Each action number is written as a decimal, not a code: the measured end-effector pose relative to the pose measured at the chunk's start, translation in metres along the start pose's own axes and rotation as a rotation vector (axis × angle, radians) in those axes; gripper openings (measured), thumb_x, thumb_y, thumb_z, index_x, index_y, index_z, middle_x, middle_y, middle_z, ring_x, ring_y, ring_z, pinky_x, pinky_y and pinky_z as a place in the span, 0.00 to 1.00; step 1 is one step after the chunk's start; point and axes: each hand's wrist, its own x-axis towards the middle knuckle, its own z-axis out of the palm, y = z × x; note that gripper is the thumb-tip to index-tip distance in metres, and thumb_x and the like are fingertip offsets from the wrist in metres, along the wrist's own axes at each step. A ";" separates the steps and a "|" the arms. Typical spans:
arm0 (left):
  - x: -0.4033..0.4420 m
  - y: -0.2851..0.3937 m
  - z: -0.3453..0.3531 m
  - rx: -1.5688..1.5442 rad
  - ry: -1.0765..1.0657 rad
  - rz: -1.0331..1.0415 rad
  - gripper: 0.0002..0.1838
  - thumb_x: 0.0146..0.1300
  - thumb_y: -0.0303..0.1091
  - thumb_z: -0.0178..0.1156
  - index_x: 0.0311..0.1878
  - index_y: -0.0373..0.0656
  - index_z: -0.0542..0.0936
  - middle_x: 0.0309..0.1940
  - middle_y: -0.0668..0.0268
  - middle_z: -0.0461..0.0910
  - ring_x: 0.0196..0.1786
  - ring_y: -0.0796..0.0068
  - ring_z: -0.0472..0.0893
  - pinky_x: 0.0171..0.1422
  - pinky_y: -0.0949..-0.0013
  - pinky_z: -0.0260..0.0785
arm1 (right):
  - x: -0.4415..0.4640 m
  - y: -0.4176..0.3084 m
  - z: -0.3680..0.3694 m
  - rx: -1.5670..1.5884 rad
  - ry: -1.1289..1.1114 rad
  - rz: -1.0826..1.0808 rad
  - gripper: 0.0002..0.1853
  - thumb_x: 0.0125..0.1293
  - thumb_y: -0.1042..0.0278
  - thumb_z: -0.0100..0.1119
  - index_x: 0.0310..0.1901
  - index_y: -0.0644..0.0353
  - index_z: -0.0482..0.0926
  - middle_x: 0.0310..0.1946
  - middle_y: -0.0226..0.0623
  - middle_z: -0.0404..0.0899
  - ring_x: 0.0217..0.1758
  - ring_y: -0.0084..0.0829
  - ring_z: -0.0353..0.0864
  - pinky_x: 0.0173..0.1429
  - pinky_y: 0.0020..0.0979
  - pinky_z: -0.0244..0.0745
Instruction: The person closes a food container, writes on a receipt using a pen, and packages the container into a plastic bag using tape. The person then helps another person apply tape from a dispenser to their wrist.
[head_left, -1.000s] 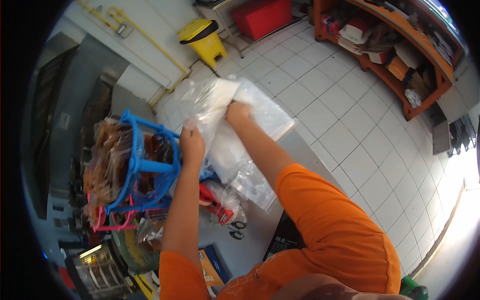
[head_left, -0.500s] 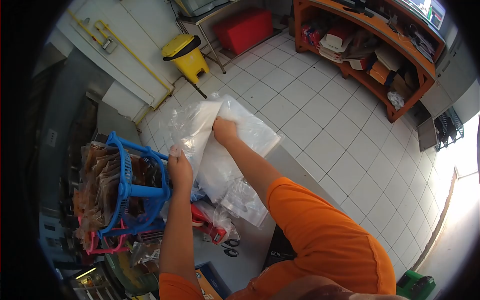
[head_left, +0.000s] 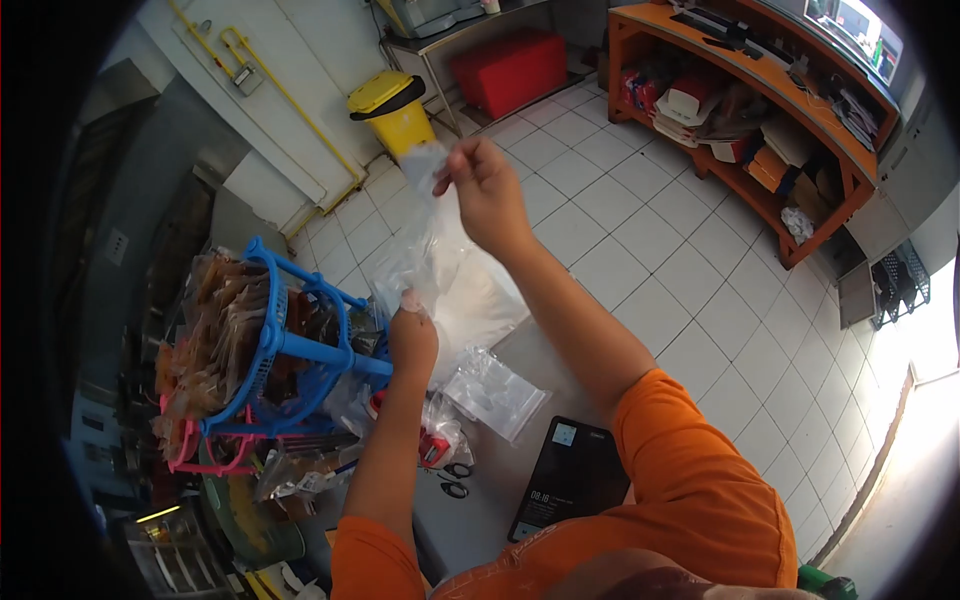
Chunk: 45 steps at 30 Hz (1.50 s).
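Observation:
My right hand [head_left: 487, 195] is raised over the far end of the table, its thumb and fingers pinching the upper part of a clear plastic bag [head_left: 428, 235]. Lower down and to the left, my left hand [head_left: 413, 338] grips the same crinkled plastic, thumb on top. Beneath lies a whitish pile of plastic bags [head_left: 492, 300]. A smaller packet of clear bags [head_left: 497, 393] rests nearer to me. Close to my left forearm are a red tape dispenser [head_left: 433, 450], partly covered by plastic, and black-handled scissors [head_left: 455, 482].
A blue basket rack [head_left: 330, 355] with brown packets [head_left: 225, 325] stands at the left. A dark tablet [head_left: 568, 478] lies on the grey table. Beyond are a yellow bin [head_left: 390, 105], a red box [head_left: 510, 70] and an orange desk [head_left: 740, 165] on the tiled floor.
My right hand has risen away from the pile, pulling the plastic up with it. My left hand has shifted slightly right. The tablet is now more exposed as my right arm moved.

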 end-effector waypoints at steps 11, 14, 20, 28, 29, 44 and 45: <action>-0.059 0.109 -0.038 -0.427 -0.404 0.517 0.42 0.58 0.57 0.62 0.68 0.40 0.63 0.70 0.51 0.59 0.74 0.53 0.54 0.74 0.52 0.47 | 0.024 -0.206 -0.027 0.529 0.212 -0.120 0.13 0.75 0.60 0.45 0.41 0.62 0.70 0.35 0.39 0.79 0.38 0.37 0.82 0.49 0.40 0.78; -0.091 0.158 -0.080 -0.621 -0.413 0.502 0.33 0.67 0.52 0.54 0.67 0.39 0.65 0.69 0.53 0.62 0.72 0.57 0.58 0.73 0.54 0.52 | 0.005 -0.204 0.002 0.479 0.300 0.003 0.13 0.75 0.60 0.44 0.43 0.63 0.68 0.37 0.43 0.79 0.41 0.44 0.83 0.53 0.46 0.78; -0.135 0.101 -0.140 -0.637 -0.025 0.107 0.22 0.72 0.43 0.44 0.59 0.38 0.73 0.59 0.57 0.74 0.60 0.63 0.74 0.64 0.61 0.65 | -0.014 -0.225 -0.009 0.313 0.323 0.072 0.15 0.74 0.58 0.46 0.42 0.65 0.67 0.38 0.47 0.78 0.36 0.44 0.83 0.44 0.46 0.82; -0.222 0.047 -0.301 -2.121 0.373 -0.058 0.30 0.68 0.54 0.45 0.62 0.39 0.68 0.58 0.47 0.71 0.61 0.52 0.71 0.65 0.46 0.63 | -0.168 -0.307 0.060 -0.420 0.301 -0.004 0.18 0.73 0.52 0.47 0.37 0.62 0.71 0.15 0.32 0.72 0.09 0.17 0.63 0.14 0.20 0.58; -0.245 0.042 -0.280 -2.166 0.050 -0.057 0.32 0.67 0.56 0.45 0.64 0.40 0.66 0.60 0.46 0.68 0.63 0.53 0.70 0.64 0.45 0.63 | -0.184 -0.300 0.068 -0.432 0.309 0.013 0.19 0.74 0.52 0.46 0.37 0.62 0.71 0.15 0.32 0.72 0.09 0.17 0.63 0.13 0.19 0.57; -0.665 0.028 -0.207 -1.717 -0.472 -0.553 0.29 0.63 0.32 0.57 0.67 0.38 0.63 0.58 0.58 0.73 0.61 0.70 0.72 0.66 0.67 0.61 | -0.422 -0.266 0.178 -0.980 0.120 0.322 0.19 0.71 0.58 0.44 0.39 0.70 0.71 0.22 0.51 0.79 0.21 0.41 0.82 0.27 0.37 0.74; -0.668 0.021 -0.210 -1.551 -0.393 -0.532 0.28 0.66 0.37 0.56 0.67 0.37 0.64 0.57 0.59 0.74 0.61 0.72 0.72 0.66 0.70 0.60 | -0.429 -0.249 0.177 -1.080 0.091 0.246 0.19 0.71 0.58 0.44 0.40 0.72 0.71 0.23 0.53 0.79 0.22 0.42 0.82 0.27 0.37 0.75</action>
